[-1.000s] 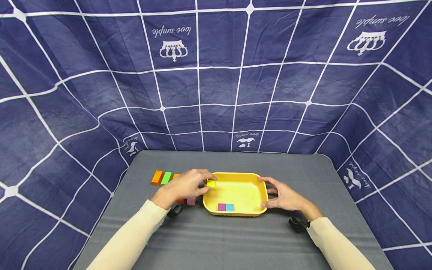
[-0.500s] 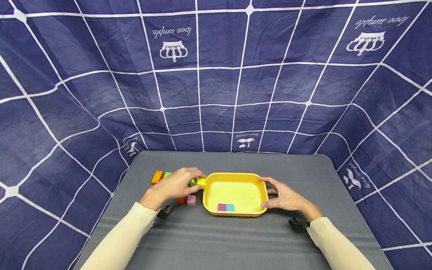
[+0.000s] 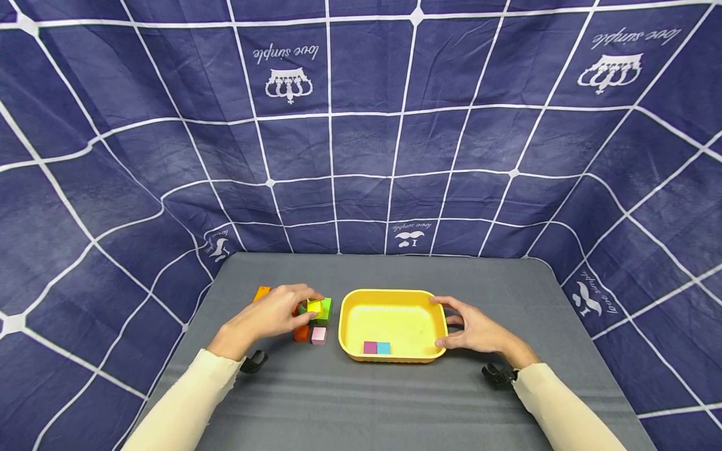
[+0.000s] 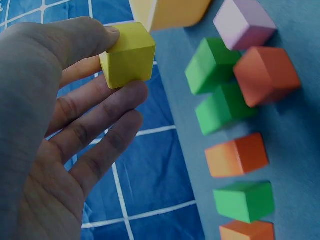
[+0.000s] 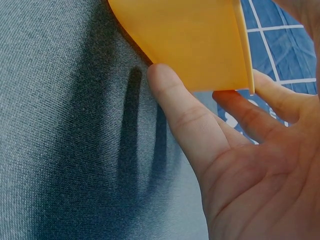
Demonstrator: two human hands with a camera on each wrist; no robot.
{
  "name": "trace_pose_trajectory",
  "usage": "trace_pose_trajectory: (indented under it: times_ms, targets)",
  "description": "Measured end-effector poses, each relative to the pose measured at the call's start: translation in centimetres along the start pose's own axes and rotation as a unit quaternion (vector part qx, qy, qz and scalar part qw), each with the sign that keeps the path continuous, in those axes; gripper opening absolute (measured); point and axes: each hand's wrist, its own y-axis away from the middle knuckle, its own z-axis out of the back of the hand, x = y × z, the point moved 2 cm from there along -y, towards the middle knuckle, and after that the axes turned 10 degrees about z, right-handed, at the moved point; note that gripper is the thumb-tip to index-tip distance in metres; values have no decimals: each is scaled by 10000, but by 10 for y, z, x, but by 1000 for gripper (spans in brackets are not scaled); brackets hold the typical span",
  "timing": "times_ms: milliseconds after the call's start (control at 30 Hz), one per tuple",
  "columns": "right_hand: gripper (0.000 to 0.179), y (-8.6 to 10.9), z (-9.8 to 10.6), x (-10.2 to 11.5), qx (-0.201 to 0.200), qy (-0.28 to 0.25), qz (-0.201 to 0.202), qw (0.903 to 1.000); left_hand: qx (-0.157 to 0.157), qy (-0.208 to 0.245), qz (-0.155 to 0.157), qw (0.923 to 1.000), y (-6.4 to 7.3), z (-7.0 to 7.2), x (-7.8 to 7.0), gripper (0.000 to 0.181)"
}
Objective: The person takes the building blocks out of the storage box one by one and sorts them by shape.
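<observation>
My left hand [image 3: 271, 313] pinches a yellow cube [image 4: 127, 57] between thumb and fingers, raised over the loose blocks left of the yellow tray [image 3: 400, 316]. Below and near that hand lie a pink cube [image 3: 319, 336], a red cube [image 3: 301, 334] and a green block [image 3: 326, 308]. My right hand [image 3: 474, 327] holds the tray's right end, its thumb at the near corner and its fingers at the far one. A purple block [image 3: 370, 347] and a light blue block [image 3: 383, 347] sit side by side along the tray's near wall.
In the left wrist view, a row of blocks continues with an orange block [image 4: 237, 155], another green block [image 4: 245, 200] and an orange one at the frame's bottom. A grey cloth [image 3: 395, 401] covers the table. Blue checked fabric [image 3: 366, 144] walls the back and sides.
The left hand has carried the yellow cube out of the tray, over its left rim and leftward above the blocks. The right hand and the tray have stayed put.
</observation>
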Motion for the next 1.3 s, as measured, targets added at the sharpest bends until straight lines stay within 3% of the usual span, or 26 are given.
trace_pose_trajectory:
  times_ms: [467, 900, 1300]
  targets:
    - [100, -1, -1, 0, -29, -42, -98, 9999, -11, -217, 503, 9985, 26, -7, 35, 34]
    - [100, -1, 0, 1, 40, -61, -41, 10000, 200, -196, 953, 9951, 43, -16, 63, 35]
    - [102, 0, 0, 2, 35, -71, -121, 9999, 402, -47, 773, 9962, 45, -27, 69, 34]
